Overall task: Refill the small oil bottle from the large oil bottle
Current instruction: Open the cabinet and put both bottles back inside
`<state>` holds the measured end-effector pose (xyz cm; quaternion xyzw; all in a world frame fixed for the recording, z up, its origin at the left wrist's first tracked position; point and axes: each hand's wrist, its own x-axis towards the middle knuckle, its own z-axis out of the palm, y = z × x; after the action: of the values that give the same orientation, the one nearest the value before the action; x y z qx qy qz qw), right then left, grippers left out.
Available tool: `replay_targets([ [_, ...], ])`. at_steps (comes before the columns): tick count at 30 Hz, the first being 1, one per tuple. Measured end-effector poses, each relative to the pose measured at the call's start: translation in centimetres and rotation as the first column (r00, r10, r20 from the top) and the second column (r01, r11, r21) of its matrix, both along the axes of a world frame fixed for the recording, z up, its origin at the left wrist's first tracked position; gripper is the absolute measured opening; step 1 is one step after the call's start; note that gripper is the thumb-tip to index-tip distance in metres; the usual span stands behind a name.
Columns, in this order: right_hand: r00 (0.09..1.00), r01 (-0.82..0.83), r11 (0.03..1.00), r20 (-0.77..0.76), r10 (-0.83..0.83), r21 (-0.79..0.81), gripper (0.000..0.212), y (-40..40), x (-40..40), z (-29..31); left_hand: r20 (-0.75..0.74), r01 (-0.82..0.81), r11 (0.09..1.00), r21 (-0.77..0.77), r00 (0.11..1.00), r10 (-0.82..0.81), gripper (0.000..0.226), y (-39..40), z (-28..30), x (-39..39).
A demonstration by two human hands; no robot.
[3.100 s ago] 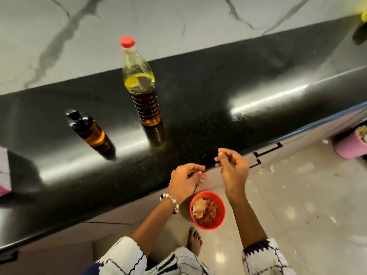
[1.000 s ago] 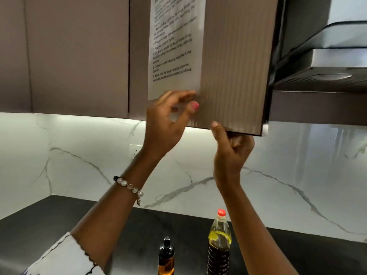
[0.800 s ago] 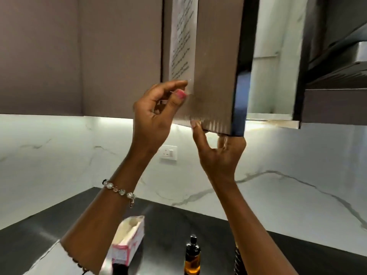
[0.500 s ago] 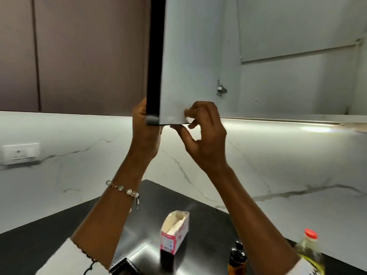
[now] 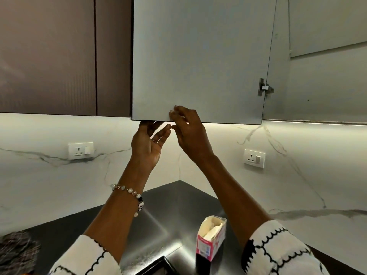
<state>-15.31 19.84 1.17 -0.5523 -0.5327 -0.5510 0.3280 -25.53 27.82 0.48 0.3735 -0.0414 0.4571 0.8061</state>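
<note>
Oil bottles are lying out of view; we are pinching the cupboard door [image 5: 198,62] edge with our right hand [image 5: 188,129], left hand [image 5: 148,144] spread beneath.

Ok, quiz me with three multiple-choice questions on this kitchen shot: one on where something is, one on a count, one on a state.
1. Where is the open carton?
A. inside the cabinet
B. on the dark counter
C. in the left hand

2. How many wall sockets show?
A. one
B. two
C. four

3. The cabinet door is:
A. swung open
B. shut
C. missing

B: it stands on the counter.
B: one socket left, another socket right.
A: its pale inner face and hinge show.
</note>
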Motion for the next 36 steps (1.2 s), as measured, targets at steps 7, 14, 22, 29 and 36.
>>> replay_targets([
  [7,0.991,-0.129,0.991,-0.043,0.127,-0.041,0.038,-1.4,0.7,1.0,-0.140,-0.058,0.996,0.067,0.988,0.067,0.023,-1.2,-0.4,0.8],
  [14,0.821,-0.310,0.948,-0.484,0.302,0.066,0.021,-8.8,1.1,-1.8,-0.208,-0.032,0.987,0.159,0.976,0.066,0.019,-6.3,-3.5,2.4],
  [22,0.605,-0.136,0.955,-0.741,0.290,0.263,0.018,-21.4,2.6,-10.7,-0.375,0.201,0.907,0.370,0.926,-0.052,0.016,-14.5,-12.0,7.9],
  [29,0.554,0.445,0.814,-0.829,0.077,0.373,0.009,-33.0,3.7,-23.2,-0.584,0.341,0.804,0.487,0.812,0.010,0.012,-21.0,-24.6,13.2],
  [36,0.310,0.786,0.558,-0.951,0.018,0.267,0.055,-38.2,5.0,-33.5,-0.684,0.382,0.711,0.591,0.704,0.190,0.051,-23.0,-34.4,17.5],
])
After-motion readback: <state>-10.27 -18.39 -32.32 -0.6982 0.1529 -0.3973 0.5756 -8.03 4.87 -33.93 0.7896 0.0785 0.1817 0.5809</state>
